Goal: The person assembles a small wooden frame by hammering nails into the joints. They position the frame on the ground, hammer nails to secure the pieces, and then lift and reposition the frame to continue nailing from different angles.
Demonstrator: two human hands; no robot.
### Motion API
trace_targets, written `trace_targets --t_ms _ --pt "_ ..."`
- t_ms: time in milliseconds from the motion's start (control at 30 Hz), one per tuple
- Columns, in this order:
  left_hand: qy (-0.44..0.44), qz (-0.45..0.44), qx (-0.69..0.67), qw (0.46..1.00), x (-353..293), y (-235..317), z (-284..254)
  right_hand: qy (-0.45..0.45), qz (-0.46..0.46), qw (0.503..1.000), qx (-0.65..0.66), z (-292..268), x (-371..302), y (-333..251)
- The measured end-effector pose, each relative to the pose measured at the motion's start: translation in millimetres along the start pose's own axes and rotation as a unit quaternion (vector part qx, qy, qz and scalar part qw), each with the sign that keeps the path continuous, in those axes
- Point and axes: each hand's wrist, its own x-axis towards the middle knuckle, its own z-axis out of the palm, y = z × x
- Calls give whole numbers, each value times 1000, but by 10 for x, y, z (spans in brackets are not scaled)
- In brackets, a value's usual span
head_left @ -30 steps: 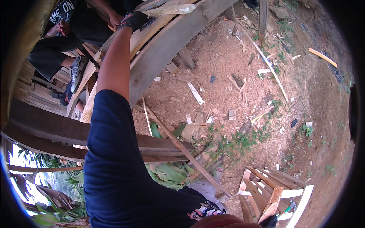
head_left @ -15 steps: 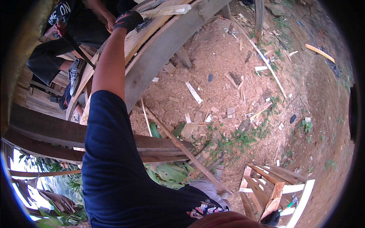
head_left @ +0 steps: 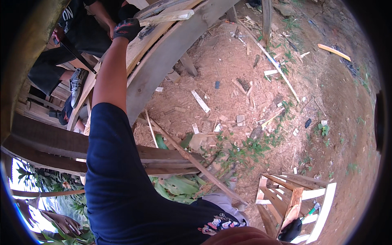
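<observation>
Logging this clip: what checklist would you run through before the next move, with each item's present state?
1. Left hand gloved: ok, black glove beside the pale plank.
2. Left hand well apart from the co-worker's bare hand: not ok, they look close together.
3. Dark blade clear of left forearm: cannot tell, depth is unclear.
4. Right hand safely placed: cannot tell, not made out.
5. Ground free of offcuts: not ok, pale pieces lie scattered.

The planks (head_left: 138, 53) lie left, the frame (head_left: 292, 206) right, wood scraps (head_left: 200, 101) between
</observation>
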Motion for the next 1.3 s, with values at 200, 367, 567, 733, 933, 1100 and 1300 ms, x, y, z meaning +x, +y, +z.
trace_targets --t_ms 200,367,567,733,933,1100,1300 --pt "20 0 102 995 11 5 -270 69 81 983 149 66 -173 -333" --pt "119 37 48 991 80 -137 -522 55 127 974 178 -55 -195 -767" --pt "184 200 -339 901 -1745 2610 -2011 18 131 983 127 -219 -274 -701" --pt "-121 497 -561 650 -4038 5115 -1684 12 108 983 149 -294 -374 -710" --pt "-363 427 -613 556 -6065 6327 -1345 -39 56 981 184 -368 -392 -498" --pt "-379 426 -620 538 -6601 6582 -1692 -180 26 958 222 -747 -730 -635" --pt "-359 425 -600 575 -6793 6695 -2014 -191 -170 958 128 -767 -1054 -219"
